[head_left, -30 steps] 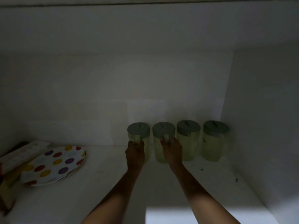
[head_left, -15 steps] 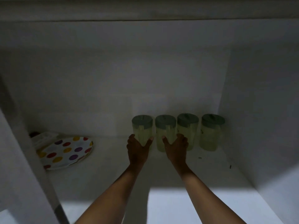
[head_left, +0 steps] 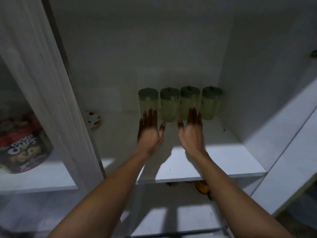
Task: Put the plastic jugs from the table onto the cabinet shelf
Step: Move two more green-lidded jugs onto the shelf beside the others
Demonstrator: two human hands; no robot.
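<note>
Honestly, all four jugs (head_left: pixel 180 104) stand packed in a row at the back of the cabinet shelf (head_left: pixel 214 162). Left hand (head_left: pixel 150 133) and right hand (head_left: pixel 192 133) are empty, fingers spread wide, so one careless brush could domino them.

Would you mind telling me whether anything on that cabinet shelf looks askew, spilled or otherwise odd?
Nothing stands out. The four jugs stand upright in a tight row at the back of the shelf, lids on, with no spill visible. Both hands, left hand and right hand, are open and empty.
</note>
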